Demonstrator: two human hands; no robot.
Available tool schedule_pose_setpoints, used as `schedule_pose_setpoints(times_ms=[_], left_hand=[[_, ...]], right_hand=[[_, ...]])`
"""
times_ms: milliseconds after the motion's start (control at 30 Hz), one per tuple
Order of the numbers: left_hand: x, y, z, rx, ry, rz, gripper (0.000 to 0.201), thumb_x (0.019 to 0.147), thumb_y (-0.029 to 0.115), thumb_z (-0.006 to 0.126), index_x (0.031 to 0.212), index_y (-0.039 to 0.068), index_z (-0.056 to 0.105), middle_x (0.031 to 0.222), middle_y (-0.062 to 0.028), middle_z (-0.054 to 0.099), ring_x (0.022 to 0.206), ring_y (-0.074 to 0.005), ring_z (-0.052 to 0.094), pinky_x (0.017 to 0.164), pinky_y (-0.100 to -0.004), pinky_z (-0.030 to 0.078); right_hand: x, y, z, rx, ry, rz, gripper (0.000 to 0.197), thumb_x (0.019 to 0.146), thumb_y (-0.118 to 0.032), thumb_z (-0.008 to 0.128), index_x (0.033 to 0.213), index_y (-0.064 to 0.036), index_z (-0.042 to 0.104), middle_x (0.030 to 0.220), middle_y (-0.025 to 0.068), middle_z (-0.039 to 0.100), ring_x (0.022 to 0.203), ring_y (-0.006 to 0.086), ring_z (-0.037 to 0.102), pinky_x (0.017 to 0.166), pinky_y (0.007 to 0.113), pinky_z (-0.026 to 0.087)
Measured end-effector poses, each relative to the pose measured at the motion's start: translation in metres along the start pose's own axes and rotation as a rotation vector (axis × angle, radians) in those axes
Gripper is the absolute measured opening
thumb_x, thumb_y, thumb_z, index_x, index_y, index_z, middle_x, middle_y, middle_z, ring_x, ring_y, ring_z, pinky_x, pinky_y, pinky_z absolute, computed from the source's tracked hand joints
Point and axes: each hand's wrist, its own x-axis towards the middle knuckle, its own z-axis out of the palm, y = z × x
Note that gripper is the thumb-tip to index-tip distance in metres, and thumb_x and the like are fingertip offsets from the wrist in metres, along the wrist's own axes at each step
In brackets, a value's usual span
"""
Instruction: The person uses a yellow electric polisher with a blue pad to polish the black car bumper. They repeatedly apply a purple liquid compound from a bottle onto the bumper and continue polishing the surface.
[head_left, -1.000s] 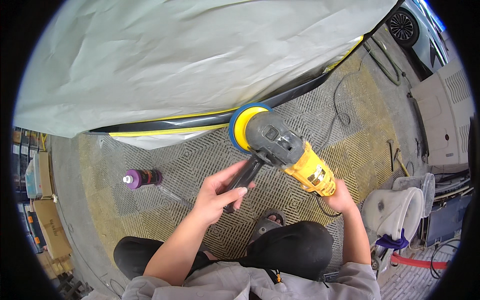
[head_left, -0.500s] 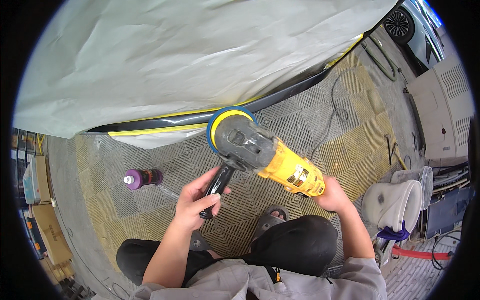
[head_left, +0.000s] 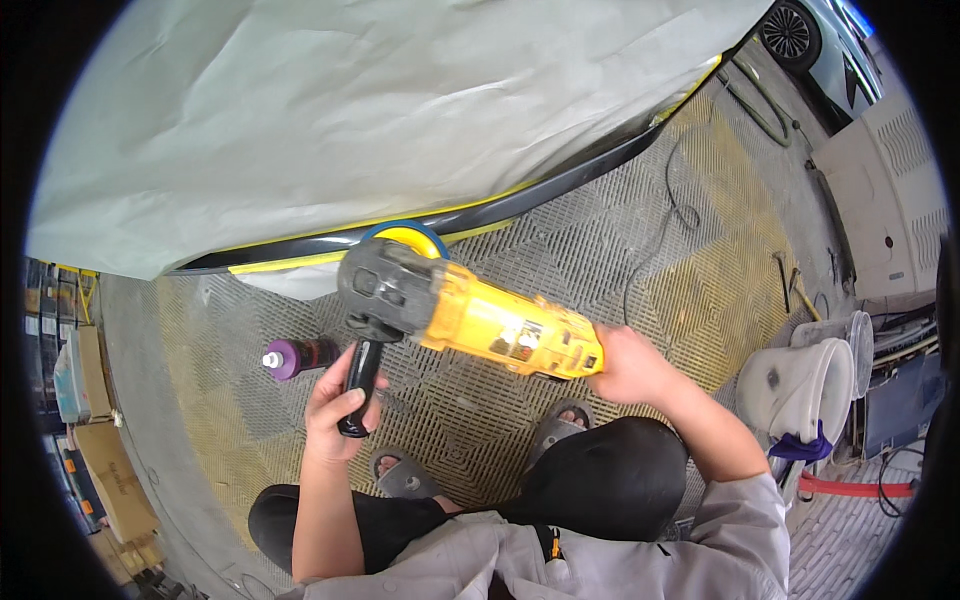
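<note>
A yellow and black rotary polisher [head_left: 500, 322] hangs before me over the floor. My left hand [head_left: 338, 405] is wrapped round its black side handle [head_left: 361, 385]. At the tail end of the yellow body, my right hand [head_left: 632, 366] grips it, with the fingers partly hidden. The blue and yellow pad [head_left: 412, 238] overlaps the glossy black lower trim [head_left: 480, 214] of a car in this view; whether it touches cannot be told. Yellow masking tape [head_left: 262, 268] and pale covering paper [head_left: 400, 110] border the trim. A purple bottle [head_left: 290, 357] with a white tip lies beyond my left hand.
A grey and yellow grid floor [head_left: 470, 420] spreads below. A power cord [head_left: 655, 250] loops across it. White buckets [head_left: 790, 390] with a purple cloth [head_left: 803, 442] and a beige cabinet [head_left: 880, 205] are on the right. Cardboard boxes [head_left: 110, 480] stand on the left.
The polisher has shifted left with both hands on it. Its body now lies more level, and its pad is turned toward the black trim.
</note>
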Motion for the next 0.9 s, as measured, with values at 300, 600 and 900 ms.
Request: schedule_pose_setpoints(times_ms=[300,600,900], left_hand=[[-0.019,0.050,-0.054,0.025,0.063,0.134,0.076,0.092,0.015,0.073,0.157,-0.007,0.042,0.117,-0.0176,0.068,0.058,-0.0135,0.059,0.051,-0.0252,0.048],[-0.070,-0.001,-0.018,0.162,0.052,0.038,0.103,0.082,0.009,0.084,0.171,0.006,0.031,0.121,-0.0172,0.069,0.069,-0.0182,0.066,0.061,-0.0312,0.057],[-0.013,-0.047,0.065,0.309,-0.308,-0.170,0.092,0.093,-0.010,0.073,0.172,0.011,0.033,0.135,-0.0196,0.070,0.083,-0.0133,0.067,0.075,-0.0295,0.057]], right_hand=[[0.058,-0.064,0.011,-0.041,-0.088,-0.059,0.036,0.080,-0.011,0.066,0.113,0.0033,0.067,0.102,0.0270,0.077,0.099,0.0463,0.075,0.087,0.055,0.061],[0.018,-0.008,0.005,-0.007,-0.087,-0.169,0.036,0.079,-0.015,0.073,0.110,-0.0011,0.064,0.105,0.0233,0.075,0.100,0.0472,0.072,0.087,0.056,0.059],[-0.081,0.096,0.045,0.354,0.155,0.129,0.048,0.079,-0.008,0.080,0.125,-0.0013,0.069,0.115,0.0228,0.078,0.109,0.0384,0.077,0.097,0.043,0.060]])
